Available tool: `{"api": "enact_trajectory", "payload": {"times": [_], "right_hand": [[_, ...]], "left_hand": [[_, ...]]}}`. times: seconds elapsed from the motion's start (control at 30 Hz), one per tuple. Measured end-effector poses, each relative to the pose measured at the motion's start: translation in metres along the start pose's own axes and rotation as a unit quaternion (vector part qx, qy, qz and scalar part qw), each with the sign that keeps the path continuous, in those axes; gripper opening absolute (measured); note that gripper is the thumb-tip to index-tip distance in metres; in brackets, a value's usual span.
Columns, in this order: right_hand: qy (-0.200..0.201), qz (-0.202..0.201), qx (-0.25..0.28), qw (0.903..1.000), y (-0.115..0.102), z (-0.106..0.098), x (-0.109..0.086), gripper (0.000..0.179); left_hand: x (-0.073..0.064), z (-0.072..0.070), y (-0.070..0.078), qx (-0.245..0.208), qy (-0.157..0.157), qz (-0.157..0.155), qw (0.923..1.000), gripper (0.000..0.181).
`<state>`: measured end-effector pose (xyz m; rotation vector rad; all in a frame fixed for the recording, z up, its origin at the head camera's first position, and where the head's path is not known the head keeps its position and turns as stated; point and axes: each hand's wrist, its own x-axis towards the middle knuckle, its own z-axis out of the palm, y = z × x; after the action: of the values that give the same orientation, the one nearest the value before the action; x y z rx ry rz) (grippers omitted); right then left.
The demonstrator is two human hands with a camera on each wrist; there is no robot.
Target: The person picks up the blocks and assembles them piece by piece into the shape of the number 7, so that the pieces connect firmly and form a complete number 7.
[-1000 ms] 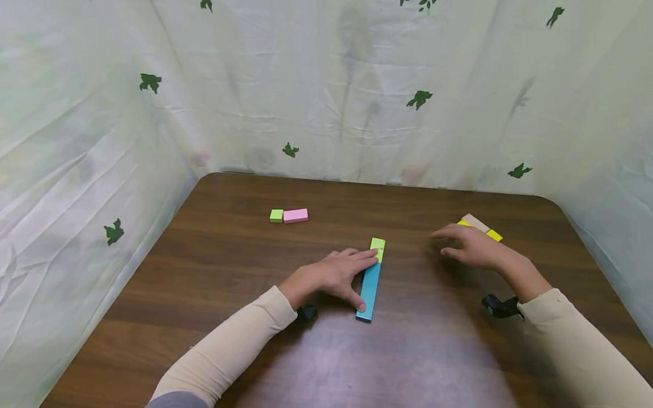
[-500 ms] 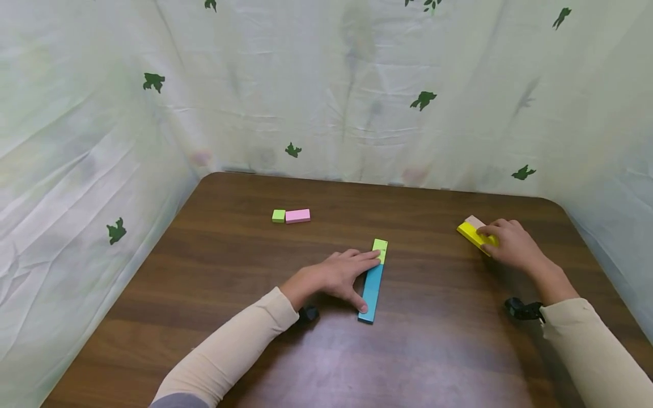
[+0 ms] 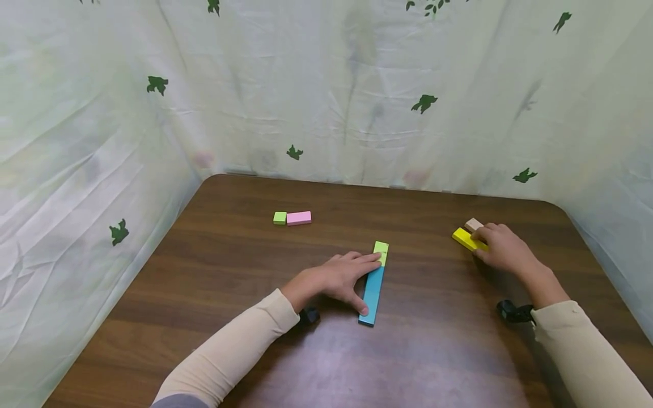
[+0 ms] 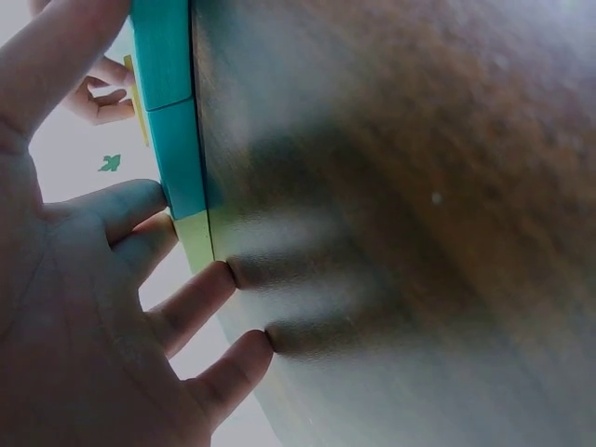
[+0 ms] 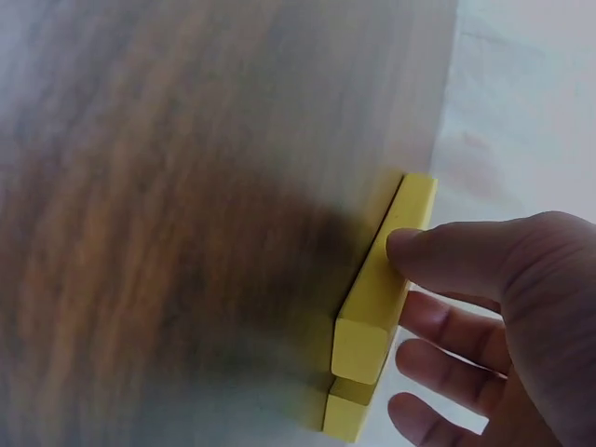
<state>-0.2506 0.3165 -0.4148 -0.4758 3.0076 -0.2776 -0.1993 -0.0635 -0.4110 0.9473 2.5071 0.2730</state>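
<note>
My left hand (image 3: pixel 339 279) lies spread over a straight row of blocks, its thumb on the near end and fingertips by the far end. In the left wrist view the row consists of two teal blocks (image 4: pixel 177 154) and a light green block (image 4: pixel 194 240), end to end. On the right, my right hand (image 3: pixel 505 249) pinches a long yellow block (image 3: pixel 465 239) between thumb and fingers. A pale pink block (image 3: pixel 473 225) sits just behind it, partly hidden by the hand. A second yellow block (image 5: pixel 346 410) shows beyond the pinched one in the right wrist view.
At the back left of the brown wooden table (image 3: pixel 229 255), a small green block (image 3: pixel 279 218) and a pink block (image 3: pixel 299 218) lie side by side. A pale curtain (image 3: pixel 326 85) with green leaf shapes surrounds the table's back and sides.
My right hand came down onto the yellow block, pinched it and shifted it slightly left, opening a gap from the pale pink block. My left hand stays on the row.
</note>
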Motion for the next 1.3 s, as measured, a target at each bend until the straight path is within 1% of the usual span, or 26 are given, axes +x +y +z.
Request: {"api": "enact_trajectory", "payload": {"times": [0.2,0.37,0.63,1.3], "right_hand": [[-0.018,0.002,0.034,0.9992,0.0008,0.0039,0.0,0.04],[-0.02,-0.002,0.046,0.9987,0.0016,0.0063,-0.0007,0.041],[-0.014,-0.003,0.053,0.9985,-0.0008,0.0067,-0.0014,0.039],[-0.02,0.005,0.057,0.9982,-0.0004,0.0057,-0.0027,0.041]], "left_hand": [[-0.0014,0.0012,0.0004,0.004,0.002,0.001,1.0,0.101],[-0.0012,0.0024,-0.0003,0.004,0.003,0.002,1.0,0.1],[-0.0016,0.001,-0.0002,0.005,0.002,0.001,1.0,0.101],[-0.0029,-0.0017,0.0017,0.0,-0.002,0.003,1.0,0.1]]}}
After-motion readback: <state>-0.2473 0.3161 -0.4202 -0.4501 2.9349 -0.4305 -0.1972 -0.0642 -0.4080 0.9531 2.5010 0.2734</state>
